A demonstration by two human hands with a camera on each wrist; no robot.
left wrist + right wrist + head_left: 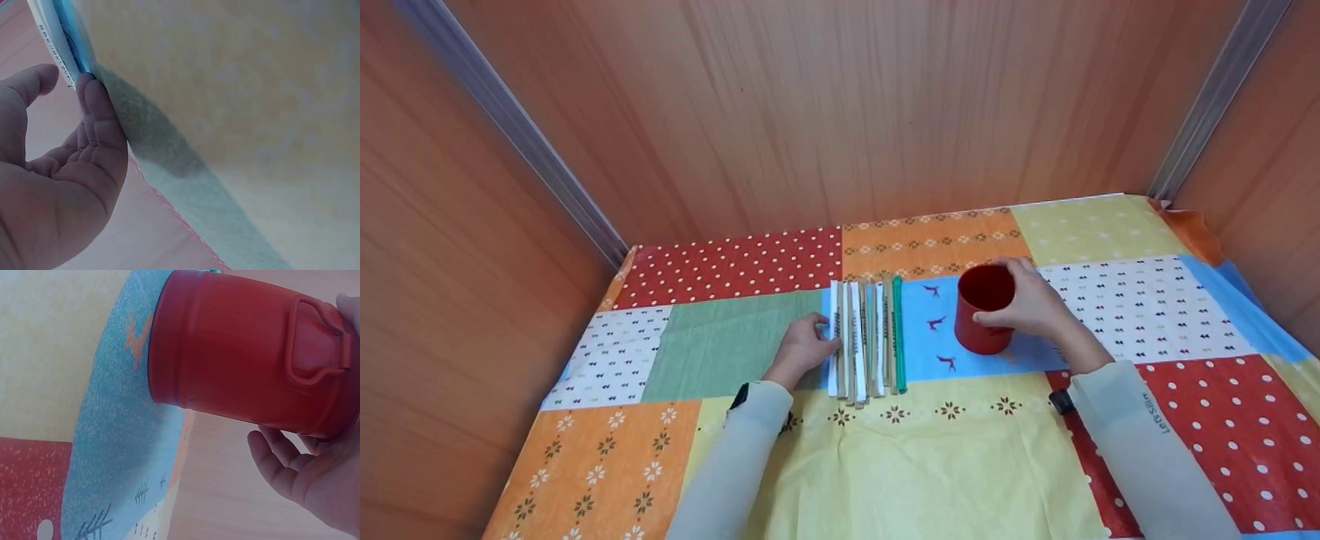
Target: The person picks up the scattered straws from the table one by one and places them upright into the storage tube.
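Several slim sticks [857, 345], white, tan and one green at the right end, lie side by side in a row on the cloth; some bear printed lettering. My left hand [804, 346] is at the row's left edge, its thumb held apart from the fingers. In the left wrist view the fingertips [97, 93] are right by a white printed stick [53, 42]. My right hand [1031, 304] grips a red metal cup [976, 330] around its upper part, thumb on the near side. The cup stands upright, open at the top, with a small wire-like handle [293, 354] on its side.
A patchwork cloth [922, 450] in orange, red, green, blue and yellow covers the table. Wood-grain panels [840, 112] rise behind it and at both sides, with grey metal strips [525, 127] in the corners.
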